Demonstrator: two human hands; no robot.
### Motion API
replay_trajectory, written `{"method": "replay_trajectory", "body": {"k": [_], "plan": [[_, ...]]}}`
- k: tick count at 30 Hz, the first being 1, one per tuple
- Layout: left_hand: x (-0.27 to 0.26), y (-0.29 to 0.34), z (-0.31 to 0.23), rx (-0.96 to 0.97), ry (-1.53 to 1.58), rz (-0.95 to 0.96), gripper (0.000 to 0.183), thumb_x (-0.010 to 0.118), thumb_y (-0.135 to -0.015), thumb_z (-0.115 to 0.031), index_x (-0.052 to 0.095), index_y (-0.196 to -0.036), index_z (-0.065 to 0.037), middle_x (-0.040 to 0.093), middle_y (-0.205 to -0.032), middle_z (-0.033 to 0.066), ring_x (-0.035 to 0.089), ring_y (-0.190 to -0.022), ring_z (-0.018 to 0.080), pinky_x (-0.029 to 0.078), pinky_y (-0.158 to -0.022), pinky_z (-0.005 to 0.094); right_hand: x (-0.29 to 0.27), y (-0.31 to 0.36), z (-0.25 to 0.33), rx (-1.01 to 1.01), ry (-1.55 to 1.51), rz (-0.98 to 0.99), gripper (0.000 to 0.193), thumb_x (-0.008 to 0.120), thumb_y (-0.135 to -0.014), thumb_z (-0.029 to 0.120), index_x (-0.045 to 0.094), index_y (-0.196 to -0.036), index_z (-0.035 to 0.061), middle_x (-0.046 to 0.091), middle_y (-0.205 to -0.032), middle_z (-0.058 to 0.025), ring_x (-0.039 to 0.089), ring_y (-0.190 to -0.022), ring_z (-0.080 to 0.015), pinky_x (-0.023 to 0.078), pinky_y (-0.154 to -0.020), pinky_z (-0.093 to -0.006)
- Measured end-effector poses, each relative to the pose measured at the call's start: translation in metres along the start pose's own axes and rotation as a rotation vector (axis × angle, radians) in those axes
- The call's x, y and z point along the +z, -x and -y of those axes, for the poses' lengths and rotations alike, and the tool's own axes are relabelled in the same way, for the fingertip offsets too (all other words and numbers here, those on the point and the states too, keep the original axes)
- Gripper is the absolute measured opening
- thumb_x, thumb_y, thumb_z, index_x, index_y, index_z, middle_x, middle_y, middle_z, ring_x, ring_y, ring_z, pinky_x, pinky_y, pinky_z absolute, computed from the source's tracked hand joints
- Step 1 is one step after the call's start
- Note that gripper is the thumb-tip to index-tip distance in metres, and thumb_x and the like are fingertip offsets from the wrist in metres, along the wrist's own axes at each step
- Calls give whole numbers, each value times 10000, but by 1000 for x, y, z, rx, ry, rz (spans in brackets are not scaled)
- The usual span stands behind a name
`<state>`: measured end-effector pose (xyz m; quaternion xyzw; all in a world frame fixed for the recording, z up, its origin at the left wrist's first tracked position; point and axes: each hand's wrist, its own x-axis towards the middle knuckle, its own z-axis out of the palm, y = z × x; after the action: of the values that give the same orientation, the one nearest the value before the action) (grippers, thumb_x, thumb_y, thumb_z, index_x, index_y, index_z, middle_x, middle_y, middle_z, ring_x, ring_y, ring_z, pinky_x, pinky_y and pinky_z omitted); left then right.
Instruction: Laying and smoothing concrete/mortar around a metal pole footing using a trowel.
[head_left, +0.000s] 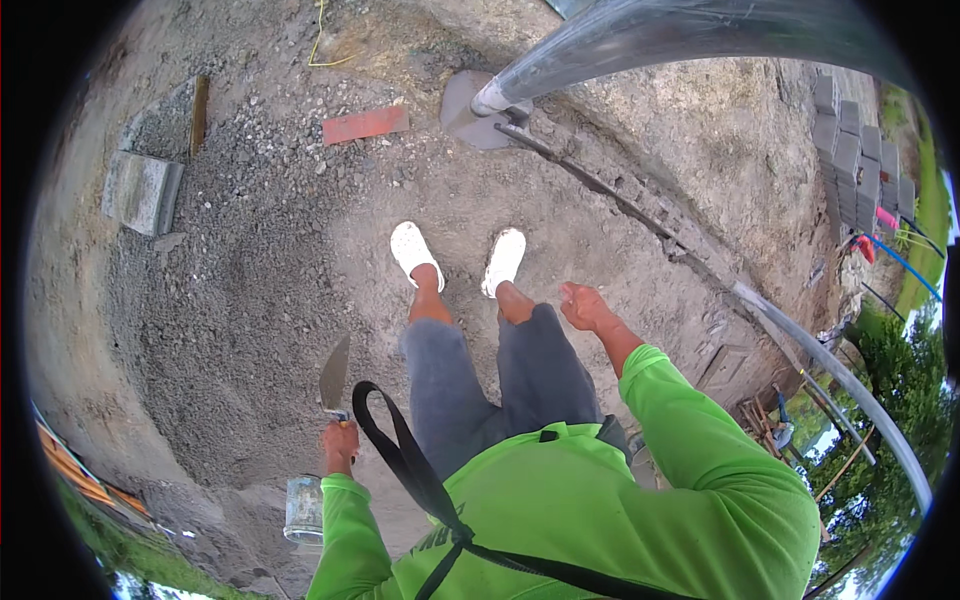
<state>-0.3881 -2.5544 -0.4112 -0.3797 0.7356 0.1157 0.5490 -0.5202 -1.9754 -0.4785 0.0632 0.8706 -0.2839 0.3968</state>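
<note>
My left hand (pixel 341 446) is closed round the handle of a pointed masonry trowel (pixel 335 376), its blade directed away from me over grey gravel. Beside that forearm stands a pale, scuffed bucket (pixel 303 508). My right hand (pixel 584 306) hangs in front of my right thigh with its fingers curled in, and no object shows in it. Between my hands are my legs and white clogs (pixel 408 249) on the bare ground.
A large grey pole (pixel 600 50) slants across the upper right, its foot on a flat plate (pixel 462 108). Ahead lies a red flat board (pixel 366 125). To the left rests a concrete block (pixel 142 192); stacked grey blocks (pixel 858 160) stand far right. A narrow ridge (pixel 620 200) crosses the ground.
</note>
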Motion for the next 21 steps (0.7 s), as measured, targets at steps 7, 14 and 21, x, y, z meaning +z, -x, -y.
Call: {"method": "replay_trajectory", "body": {"k": [7,14,21], "plan": [[34,80,-78,155,-128,-40,353,540,-854,-284,572,-901,64,638,-633,175,656,-539,277,528,-510,382,-22,44,-92,32,111,39,330,521,-778,180,584,-1052,7,634,-910,-236,600,-884,-423,491,-803,-463],[53,78,-55,200,150,61,363,550,-834,-280,566,-894,78,631,-635,198,651,-536,306,533,-518,392,-24,65,-129,145,109,59,341,518,-780,168,597,-1074,15,641,-925,-237,619,-881,-393,504,-798,-436],[44,63,-49,146,5,-162,344,529,-825,-256,568,-881,81,632,-660,225,652,-543,319,537,-559,401,-8,69,-133,79,-12,-7,306,496,-791,168,601,-1035,15,630,-934,-256,607,-889,-417,502,-796,-442]]}}
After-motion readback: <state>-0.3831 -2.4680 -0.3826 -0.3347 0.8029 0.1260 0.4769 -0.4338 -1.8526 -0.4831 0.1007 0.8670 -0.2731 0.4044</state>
